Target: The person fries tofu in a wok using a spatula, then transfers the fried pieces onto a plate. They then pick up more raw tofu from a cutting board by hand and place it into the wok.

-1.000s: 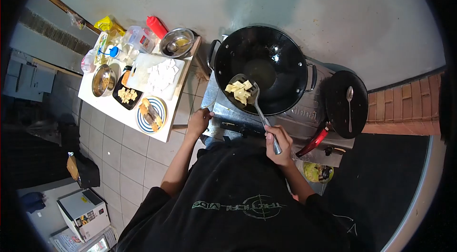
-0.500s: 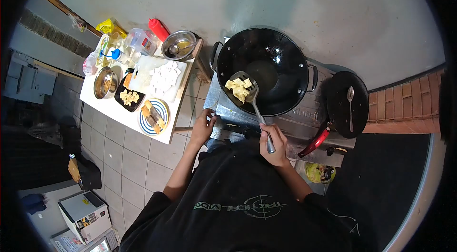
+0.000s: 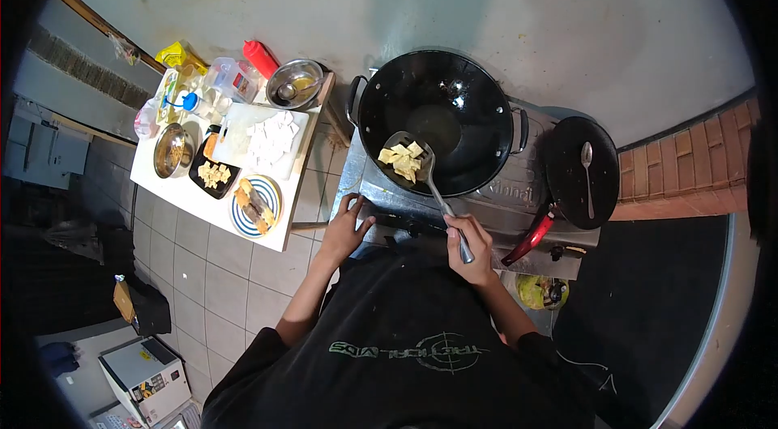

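My right hand is wrapped around the handle of a metal slotted spatula. Pale yellow chunks, perhaps tofu, lie piled on its head over the near left side of a large black wok. A little dark, shiny liquid shows at the bottom of the wok. By the front left edge of the metal stove, my left hand holds nothing, its fingers apart and seemingly touching the edge.
Right of the wok is a black pan with a red handle and a spoon in it. The left table bears a cutting board with white pieces, a black tray, a striped plate, metal bowls and bottles.
My left hand's fingers have spread a little at the stove edge. The loaded spatula stays over the wok's near left side. The whole view has shifted slightly.
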`<state>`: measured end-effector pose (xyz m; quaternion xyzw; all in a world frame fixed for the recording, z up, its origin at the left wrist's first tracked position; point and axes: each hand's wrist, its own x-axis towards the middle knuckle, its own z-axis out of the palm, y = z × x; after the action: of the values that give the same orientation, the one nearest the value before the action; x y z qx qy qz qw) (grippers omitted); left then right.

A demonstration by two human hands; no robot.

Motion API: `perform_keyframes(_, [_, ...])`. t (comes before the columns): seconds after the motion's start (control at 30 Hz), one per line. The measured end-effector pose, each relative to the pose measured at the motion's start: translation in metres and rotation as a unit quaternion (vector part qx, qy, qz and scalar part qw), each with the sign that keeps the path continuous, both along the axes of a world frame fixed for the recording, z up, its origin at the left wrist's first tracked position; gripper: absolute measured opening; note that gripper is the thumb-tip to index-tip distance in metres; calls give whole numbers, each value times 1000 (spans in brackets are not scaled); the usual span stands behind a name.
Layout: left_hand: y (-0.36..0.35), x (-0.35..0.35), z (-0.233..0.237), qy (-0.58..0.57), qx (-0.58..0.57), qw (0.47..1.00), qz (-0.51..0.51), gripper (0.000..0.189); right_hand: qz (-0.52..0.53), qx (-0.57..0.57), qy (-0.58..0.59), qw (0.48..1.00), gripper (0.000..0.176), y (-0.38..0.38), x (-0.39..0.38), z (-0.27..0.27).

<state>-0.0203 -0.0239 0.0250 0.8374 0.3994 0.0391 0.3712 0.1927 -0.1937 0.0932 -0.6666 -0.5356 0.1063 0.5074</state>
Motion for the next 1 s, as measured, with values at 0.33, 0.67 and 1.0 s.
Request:
perform_keyframes(0.33, [-5, -1, 2, 23, 57, 998, -28, 65, -6, 12, -2, 1000, 16, 7, -2, 7])
perform_keyframes(0.67, [-9, 1, 10, 43, -1, 999, -15, 68, -12, 10, 13, 1000, 14, 9, 0, 9])
perform_keyframes(1.0, [-13, 2, 8, 69, 49, 996, -35, 69, -15, -34, 77, 996, 12, 8, 4, 16])
